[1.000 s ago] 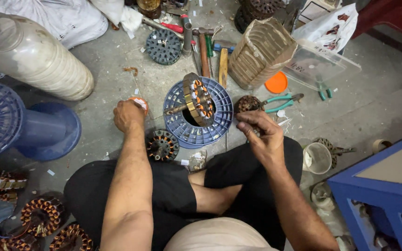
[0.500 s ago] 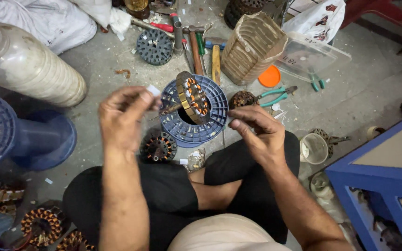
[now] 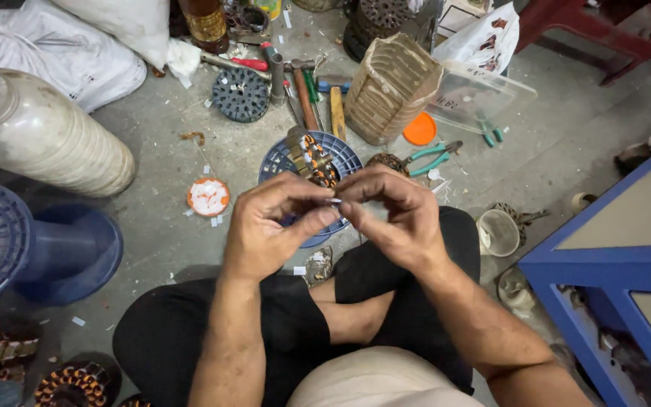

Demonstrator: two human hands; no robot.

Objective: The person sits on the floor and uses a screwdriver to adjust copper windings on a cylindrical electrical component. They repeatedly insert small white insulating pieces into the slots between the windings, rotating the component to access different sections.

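Between the two hands, right above the person's crossed legs, was a tiny pale strip (image 3: 336, 201), paper or insulation by the look of it, too small for me to say more. Both hands were pinching it: the left hand (image 3: 269, 226) had thumb and forefinger pressed together on one end, and the right hand (image 3: 393, 215) nipped the other end the same way, fingertips of both hands practically touching.

Just behind the hands, on the concrete floor, sat a blue round plastic stand (image 3: 279, 162) with a motor stator (image 3: 312, 160) propped on it, copper windings showing. The hands covered the near half of it. Off to the left of that was a small orange lid (image 3: 208, 197) full of little white bits, and some loose white scraps lay scattered around it.

Further back were a couple of hammers (image 3: 307, 98) lying side by side, a dark round ribbed disc (image 3: 241, 94), and a tan corrugated sleeve thing (image 3: 389, 87) standing upright. Next to that sat an orange cap (image 3: 420, 130) and teal-handled pliers (image 3: 431, 158), plus a clear plastic box lid (image 3: 476, 98).

At far left stood a big pale ribbed jug (image 3: 39, 143) on its side and a big blue spool (image 3: 32, 241). A blue table corner (image 3: 612, 256) stuck in from the right, with a small white cup (image 3: 500, 232) near the knee.
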